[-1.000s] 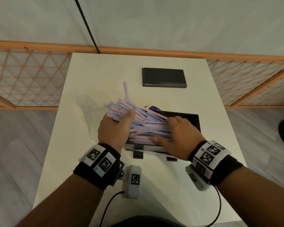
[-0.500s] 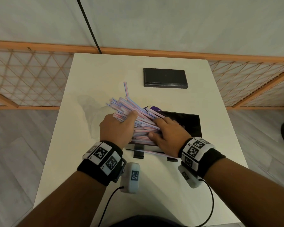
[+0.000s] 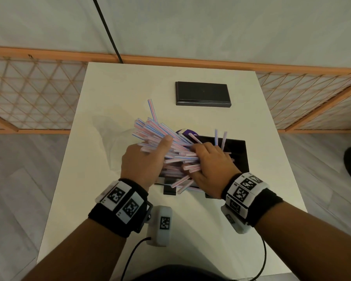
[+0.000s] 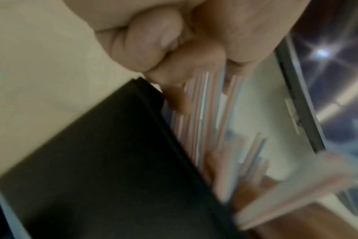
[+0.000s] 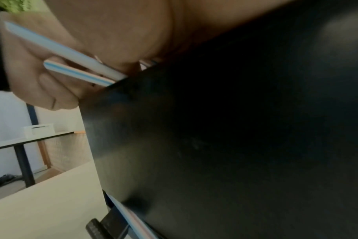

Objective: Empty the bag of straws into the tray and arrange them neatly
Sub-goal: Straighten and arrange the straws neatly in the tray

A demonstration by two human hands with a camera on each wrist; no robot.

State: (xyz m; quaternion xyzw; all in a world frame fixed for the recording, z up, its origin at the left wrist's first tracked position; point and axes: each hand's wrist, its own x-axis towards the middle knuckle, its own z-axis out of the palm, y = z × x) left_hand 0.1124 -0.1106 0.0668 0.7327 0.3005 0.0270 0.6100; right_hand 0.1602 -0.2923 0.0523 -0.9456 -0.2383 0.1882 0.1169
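Straws point(image 3: 160, 134), striped pink, blue and white, sit in a thick, fanned-out bundle over the left part of the black tray point(image 3: 238, 157), and we hold them from both sides. Our left hand point(image 3: 142, 163) curls round the bundle's left side, thumb laid across the top and fingers tucked underneath; the left wrist view, though blurred, shows those fingers point(image 4: 153, 48) curled against the straws beside the tray's dark wall. Our right hand point(image 3: 211, 165) covers the bundle's right end, fingers bent down over the straws and thumb under the near ones. In the right wrist view two straws point(image 5: 71, 64) lie against our palm above the tray's edge. A few straws stick up past our right knuckles, one juts away toward the far side, and a few hang over the tray's near edge. The crumpled clear bag point(image 3: 109, 136) lies on the white table point(image 3: 109, 90) just left of our left hand. A flat black lid point(image 3: 203, 94) rests farther back.
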